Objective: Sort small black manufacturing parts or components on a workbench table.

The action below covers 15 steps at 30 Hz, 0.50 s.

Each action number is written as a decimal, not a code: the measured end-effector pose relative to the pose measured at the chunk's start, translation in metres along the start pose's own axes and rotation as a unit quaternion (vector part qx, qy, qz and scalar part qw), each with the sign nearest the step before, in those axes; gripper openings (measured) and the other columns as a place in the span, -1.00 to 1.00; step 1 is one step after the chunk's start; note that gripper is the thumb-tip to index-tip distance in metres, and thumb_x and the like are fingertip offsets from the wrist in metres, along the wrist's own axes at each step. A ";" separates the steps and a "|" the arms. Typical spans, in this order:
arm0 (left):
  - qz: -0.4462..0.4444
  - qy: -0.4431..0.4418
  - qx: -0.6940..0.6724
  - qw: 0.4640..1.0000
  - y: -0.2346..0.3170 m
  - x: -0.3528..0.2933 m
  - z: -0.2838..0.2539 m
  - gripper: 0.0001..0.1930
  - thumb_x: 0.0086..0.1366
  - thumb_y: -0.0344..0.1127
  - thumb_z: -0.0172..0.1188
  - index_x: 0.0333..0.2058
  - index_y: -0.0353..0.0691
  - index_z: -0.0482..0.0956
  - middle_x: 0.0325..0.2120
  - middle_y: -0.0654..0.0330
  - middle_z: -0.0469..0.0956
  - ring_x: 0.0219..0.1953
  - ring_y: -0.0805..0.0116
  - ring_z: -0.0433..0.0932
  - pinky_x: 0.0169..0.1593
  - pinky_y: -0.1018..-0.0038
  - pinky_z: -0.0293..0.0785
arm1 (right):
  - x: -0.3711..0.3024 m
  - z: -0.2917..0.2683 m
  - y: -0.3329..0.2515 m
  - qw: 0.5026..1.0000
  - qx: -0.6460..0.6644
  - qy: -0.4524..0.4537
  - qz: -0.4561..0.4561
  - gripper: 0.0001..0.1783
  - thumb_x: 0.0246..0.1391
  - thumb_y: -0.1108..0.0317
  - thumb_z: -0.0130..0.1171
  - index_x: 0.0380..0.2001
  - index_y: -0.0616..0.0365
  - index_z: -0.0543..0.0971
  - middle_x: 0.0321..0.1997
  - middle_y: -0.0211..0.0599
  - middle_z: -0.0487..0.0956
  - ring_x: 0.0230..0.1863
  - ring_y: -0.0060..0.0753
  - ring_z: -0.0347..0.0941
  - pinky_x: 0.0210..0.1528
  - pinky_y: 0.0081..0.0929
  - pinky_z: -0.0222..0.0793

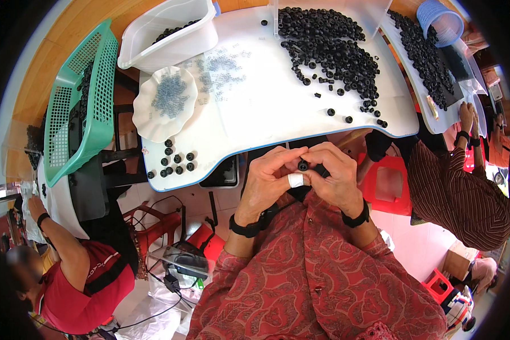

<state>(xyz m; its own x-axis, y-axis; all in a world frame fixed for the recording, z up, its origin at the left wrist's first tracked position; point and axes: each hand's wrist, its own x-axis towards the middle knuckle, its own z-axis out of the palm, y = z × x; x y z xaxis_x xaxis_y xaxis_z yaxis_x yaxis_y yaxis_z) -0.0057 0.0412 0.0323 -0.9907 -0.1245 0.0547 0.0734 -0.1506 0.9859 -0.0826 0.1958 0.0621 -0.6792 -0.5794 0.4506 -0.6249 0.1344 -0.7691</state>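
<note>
In front of my chest, just off the table's near edge, my left hand (268, 177) and my right hand (335, 175) meet. Their fingertips pinch a small black round part (303, 165) with a hole in its end. A white wrap (295, 180) covers my left thumb. Several similar black parts (178, 158) stand at the table's near left corner. Beside them is a scalloped white dish (153, 129) with many tiny translucent pieces (171, 95) in it. A large heap of black parts (328, 51) covers the far right of the white table (249, 113).
A white tub (170, 54) with black parts and a green perforated basket (105, 113) stand at the left. Co-workers sit at either side, one in a red shirt (88, 283), another in a striped shirt (453, 187). A red stool (388, 184) and cables (173, 283) are below.
</note>
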 end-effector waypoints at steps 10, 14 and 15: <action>0.005 0.042 -0.103 0.994 -0.014 0.002 0.008 -0.55 0.11 -0.54 0.31 0.03 -0.26 0.55 -0.36 0.31 0.52 -0.32 0.56 0.46 -0.18 0.63 0.43 | -0.001 0.008 0.002 0.999 0.021 0.022 0.042 -0.65 -0.28 0.63 0.36 -0.31 0.23 0.53 -0.40 -0.28 0.50 -0.47 -0.44 0.48 -0.44 -0.54 0.42; -0.050 0.089 -0.225 0.969 -0.007 0.002 0.013 -0.69 0.21 -0.56 0.20 -0.04 -0.36 0.55 -0.25 0.19 0.59 -0.21 0.51 0.53 -0.10 0.60 0.47 | -0.001 0.008 0.003 1.000 -0.001 0.024 0.014 -0.62 -0.28 0.61 0.38 -0.28 0.24 0.53 -0.40 -0.28 0.50 -0.46 -0.44 0.47 -0.44 -0.54 0.41; -0.067 0.090 -0.259 0.959 -0.007 0.002 0.013 -0.73 0.22 -0.57 0.17 -0.07 -0.38 0.56 -0.23 0.14 0.60 -0.19 0.49 0.54 -0.09 0.58 0.49 | -0.001 0.008 0.003 1.000 -0.005 0.027 0.011 -0.62 -0.28 0.61 0.39 -0.28 0.24 0.54 -0.40 -0.28 0.50 -0.46 -0.45 0.46 -0.44 -0.54 0.41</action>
<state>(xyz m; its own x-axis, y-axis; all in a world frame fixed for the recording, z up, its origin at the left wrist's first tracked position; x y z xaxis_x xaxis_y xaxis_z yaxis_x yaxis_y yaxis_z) -0.0101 0.0547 0.0277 -0.9628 -0.2300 -0.1418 0.0394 -0.6385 0.7686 -0.0813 0.1905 0.0556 -0.7129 -0.5320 0.4569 -0.6129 0.1561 -0.7746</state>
